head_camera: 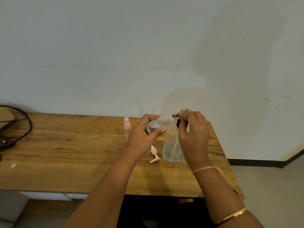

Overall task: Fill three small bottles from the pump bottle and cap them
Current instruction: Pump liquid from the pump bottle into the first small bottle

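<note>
— What is held by the left hand [144, 130]?

— A small clear bottle [160, 124] is gripped between thumb and curled fingers. It is held above the table [65, 145], tipped almost onto its side, with its open neck turned to the right. Some liquid with bubbles can be seen inside it.

— And the right hand [193, 129]?

— Its fingers are bent down over the dark pump head [178, 123], which is held at the small bottle's mouth. Whether the nozzle is touching the neck cannot be told.

— Where is the pump bottle [171, 145] placed?

— It is stood upright on the table, below the right hand and partly hidden by it. A low level of clear liquid is seen in it.

— What else is found on the table?

— A pink cap [154, 154] with a short tube is laid on its side just left of the pump bottle's base. A second small bottle [127, 129], closed with a pink top, is stood near the wall, behind the left hand. A dark cable [24, 122] is looped at the far left edge.

— Is anything worn?

— A thin thread [205, 169] is tied round the right wrist, and a gold bangle [230, 216] is seen further up that arm.
</note>
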Demonstrator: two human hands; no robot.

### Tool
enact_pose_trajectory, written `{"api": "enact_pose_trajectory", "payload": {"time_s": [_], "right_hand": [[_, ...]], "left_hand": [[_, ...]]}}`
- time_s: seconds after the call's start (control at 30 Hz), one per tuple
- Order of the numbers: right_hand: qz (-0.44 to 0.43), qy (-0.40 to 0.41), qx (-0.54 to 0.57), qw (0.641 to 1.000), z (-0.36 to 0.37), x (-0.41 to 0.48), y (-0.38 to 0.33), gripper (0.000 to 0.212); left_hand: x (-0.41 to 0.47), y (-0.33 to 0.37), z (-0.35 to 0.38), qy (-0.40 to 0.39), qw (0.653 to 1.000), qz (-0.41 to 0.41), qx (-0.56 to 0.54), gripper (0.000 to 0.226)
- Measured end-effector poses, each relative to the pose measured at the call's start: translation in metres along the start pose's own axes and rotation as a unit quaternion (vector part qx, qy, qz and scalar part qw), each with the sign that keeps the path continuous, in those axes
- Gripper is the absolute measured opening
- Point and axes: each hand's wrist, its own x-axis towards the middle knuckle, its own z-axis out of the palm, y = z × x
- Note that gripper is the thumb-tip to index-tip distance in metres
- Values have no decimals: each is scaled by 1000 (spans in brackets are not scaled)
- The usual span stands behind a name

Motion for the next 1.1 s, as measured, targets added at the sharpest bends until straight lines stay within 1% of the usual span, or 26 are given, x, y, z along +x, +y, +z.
{"api": "enact_pose_trajectory", "payload": {"time_s": [0.2, 0.33, 0.73, 0.93, 1.1], "right_hand": [[5, 19, 5, 1000, -5, 1, -3, 19], [7, 7, -1, 1000, -7, 5, -6, 18], [8, 6, -13, 1000, 1, -1, 0, 20], [7, 13, -1, 1000, -6, 4, -3, 19], [10, 6, 1, 1000, -7, 6, -5, 19]], "left_hand": [[0, 4, 1, 15, 1000, 17, -13, 38], [-2, 6, 0, 24, 999, 30, 1, 39], [-1, 3, 2, 29, 1000, 1, -8, 40], [1, 4, 3, 43, 999, 16, -2, 41], [2, 4, 2, 45, 999, 11, -8, 41]]}}
